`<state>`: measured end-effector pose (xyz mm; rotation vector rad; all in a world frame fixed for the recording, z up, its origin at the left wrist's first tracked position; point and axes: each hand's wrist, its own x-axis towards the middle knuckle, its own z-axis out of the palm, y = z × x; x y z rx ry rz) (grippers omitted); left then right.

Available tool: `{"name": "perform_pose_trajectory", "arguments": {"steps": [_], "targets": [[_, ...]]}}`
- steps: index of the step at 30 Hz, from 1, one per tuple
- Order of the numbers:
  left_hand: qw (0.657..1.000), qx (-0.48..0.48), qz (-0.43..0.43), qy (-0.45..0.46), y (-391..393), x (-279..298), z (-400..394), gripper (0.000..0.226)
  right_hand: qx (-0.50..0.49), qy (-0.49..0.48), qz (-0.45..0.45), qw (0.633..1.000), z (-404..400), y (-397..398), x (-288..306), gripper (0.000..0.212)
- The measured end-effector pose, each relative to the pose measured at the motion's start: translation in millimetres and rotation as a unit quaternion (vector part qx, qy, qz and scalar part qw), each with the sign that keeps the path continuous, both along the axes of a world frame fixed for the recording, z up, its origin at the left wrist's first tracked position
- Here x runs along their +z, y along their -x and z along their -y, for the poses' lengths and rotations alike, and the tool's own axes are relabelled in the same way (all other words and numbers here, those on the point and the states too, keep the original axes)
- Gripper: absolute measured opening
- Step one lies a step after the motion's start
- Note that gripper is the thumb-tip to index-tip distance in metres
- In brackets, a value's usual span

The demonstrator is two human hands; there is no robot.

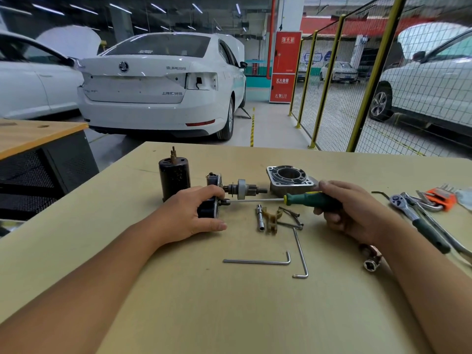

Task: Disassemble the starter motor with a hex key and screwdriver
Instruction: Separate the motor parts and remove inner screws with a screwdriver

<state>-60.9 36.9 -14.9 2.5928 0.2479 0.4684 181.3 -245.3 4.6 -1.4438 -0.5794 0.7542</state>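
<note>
behind the bench stood a garage bay with a white sedan [163, 83] parked tail-on and a yellow mesh fence [357, 85] off to the right, while the tan workbench [229, 315] carried the whole job close to the person

the left hand [194, 215] was curled round a dark solenoid-like part of the starter motor [208, 209], pinning it on its side against the bench, presumably so it could not spin under the tool. the right hand [342, 208] was wrapped tight on the green screwdriver [304, 199], its shaft held level and running leftward so the tip met the end face of that part; whether the tip sat in a screw head was too small to tell

parts already off were ranged along the far side, likely to keep the near bench free: the black motor housing [174, 178] stood upright, the pinion shaft [242, 187] lay just beside the gripped part, and the aluminium nose casting [290, 180] rested open side up behind the screwdriver handle

loose long bolts [291, 217], a small socket extension [260, 221] and a tan fork lever [272, 219] lay gathered under the shaft, within easy reach. two hex keys [258, 261] lay nearer the person, apart from the work, seemingly set down while the screwdriver was in use. a ratchet [413, 218] and an orange hex key holder [440, 199] lay at the right edge, and a socket [370, 264] sat by the right forearm
</note>
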Motion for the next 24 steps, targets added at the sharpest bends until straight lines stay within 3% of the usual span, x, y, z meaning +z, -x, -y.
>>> {"name": "perform_pose_trajectory", "arguments": {"steps": [5, 10, 13, 16, 21, 24], "targets": [[1.000, 0.001, -0.001, 0.002, 0.1, 0.2, 0.8, 0.056, 0.023, -0.058, -0.040, 0.997, 2.4, 2.2, -1.8, 0.038], [1.000, 0.004, -0.004, -0.002, 0.3, 0.1, 0.4, 0.063, 0.000, 0.055, 0.053, 0.997, 2.3, 3.5, 0.8, 0.046], [1.000, 0.004, -0.003, 0.001, -0.2, 0.0, 0.0, 0.057, 0.025, -0.003, 0.028, 0.999, 3.9, 1.4, -1.2, 0.033], [1.000, 0.005, -0.002, 0.006, -1.2, -0.4, 0.7, 0.053, 0.013, -0.061, -0.001, 0.998, 0.7, 3.1, -3.5, 0.036], [1.000, 0.002, -0.003, 0.006, -0.7, 0.9, 1.0, 0.052, -0.002, 0.046, 0.052, 0.998, -0.4, 4.7, 0.5, 0.038], [1.000, 0.003, -0.004, 0.006, -0.4, 1.1, 1.0, 0.051, 0.016, 0.007, 0.033, 0.999, 2.9, 1.2, -0.2, 0.036]]}}
